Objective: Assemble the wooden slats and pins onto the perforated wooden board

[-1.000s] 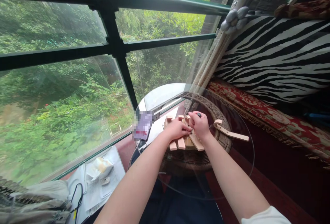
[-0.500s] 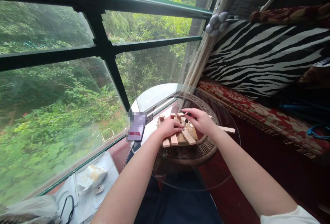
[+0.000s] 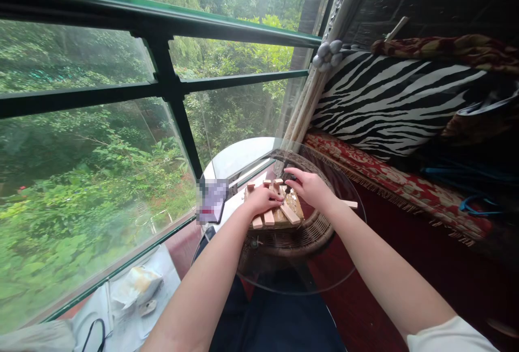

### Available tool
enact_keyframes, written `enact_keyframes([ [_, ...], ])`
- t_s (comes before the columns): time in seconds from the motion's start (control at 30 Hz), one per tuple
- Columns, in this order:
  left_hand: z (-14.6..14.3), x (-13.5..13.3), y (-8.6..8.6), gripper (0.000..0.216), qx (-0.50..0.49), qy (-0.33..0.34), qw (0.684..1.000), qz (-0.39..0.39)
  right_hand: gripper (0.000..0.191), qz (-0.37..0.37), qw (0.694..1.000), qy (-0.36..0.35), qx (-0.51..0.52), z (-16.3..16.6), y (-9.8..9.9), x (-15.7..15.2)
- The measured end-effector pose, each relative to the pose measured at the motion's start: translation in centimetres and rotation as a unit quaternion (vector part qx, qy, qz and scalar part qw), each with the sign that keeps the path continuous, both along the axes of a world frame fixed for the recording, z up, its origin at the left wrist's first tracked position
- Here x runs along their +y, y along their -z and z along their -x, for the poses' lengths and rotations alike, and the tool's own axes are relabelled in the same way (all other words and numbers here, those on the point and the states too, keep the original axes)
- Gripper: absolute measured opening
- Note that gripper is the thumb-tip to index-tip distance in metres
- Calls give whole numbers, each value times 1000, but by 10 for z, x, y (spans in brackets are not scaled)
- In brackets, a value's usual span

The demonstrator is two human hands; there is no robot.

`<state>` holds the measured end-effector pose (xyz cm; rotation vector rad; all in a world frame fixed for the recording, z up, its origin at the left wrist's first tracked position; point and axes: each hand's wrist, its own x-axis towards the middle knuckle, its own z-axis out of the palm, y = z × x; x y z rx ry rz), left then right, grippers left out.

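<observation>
A small assembly of pale wooden slats (image 3: 279,215) lies on a round glass tabletop (image 3: 324,276) over a wicker base (image 3: 292,238). My left hand (image 3: 263,199) rests on the slats' left side with fingers curled, holding them down. My right hand (image 3: 308,187) is closed in a pinch just to the right, gripping a small dark tool (image 3: 287,188) whose tip touches the slats. A loose wooden strip (image 3: 349,204) sticks out from behind my right wrist.
A phone (image 3: 211,200) lies at the table's left edge, by white paper. The big window runs along the left. A zebra cushion (image 3: 389,103) and a red patterned bench cover (image 3: 397,184) stand to the right. Papers, a cable and a bag (image 3: 135,287) lie low left.
The view has swung to the right and pulled back a little. Both hands stay on the slats; my right hand has shifted slightly over them, and the loose strip is more hidden.
</observation>
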<state>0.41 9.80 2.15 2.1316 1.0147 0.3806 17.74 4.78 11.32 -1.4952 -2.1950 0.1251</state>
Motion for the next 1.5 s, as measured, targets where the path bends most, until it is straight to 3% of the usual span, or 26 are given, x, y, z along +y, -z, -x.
enact_keyframes([
  [0.1, 0, 0, 0, 30, -8, -3, 1000, 6, 25, -33, 999, 9, -5, 1, 3, -1],
  [0.27, 1, -1, 0, 31, -6, -10, 1000, 3, 34, -44, 996, -41, 66, 4, 9, -2],
  [0.5, 1, -2, -2, 30, 1, -15, 1000, -7, 22, -59, 995, 41, 62, 10, 8, -6],
  [0.7, 2, -2, 0, 28, -13, -10, 1000, -24, 35, -27, 995, -40, 93, 11, 15, -5],
  [0.87, 2, -1, 2, 28, -27, -9, 999, -18, 41, -5, 996, -54, 64, 5, 16, -5],
  [1.13, 1, 3, 8, 28, -49, -7, 999, -5, 20, -57, 994, 87, 16, 19, 14, -1],
  [1.4, 1, 3, 9, 27, -50, 0, 999, -13, 35, -30, 996, -21, 79, 10, 14, -1],
  [1.5, 1, 2, 7, 27, -49, -6, 999, -14, 32, -15, 998, -12, 53, 4, 10, -4],
])
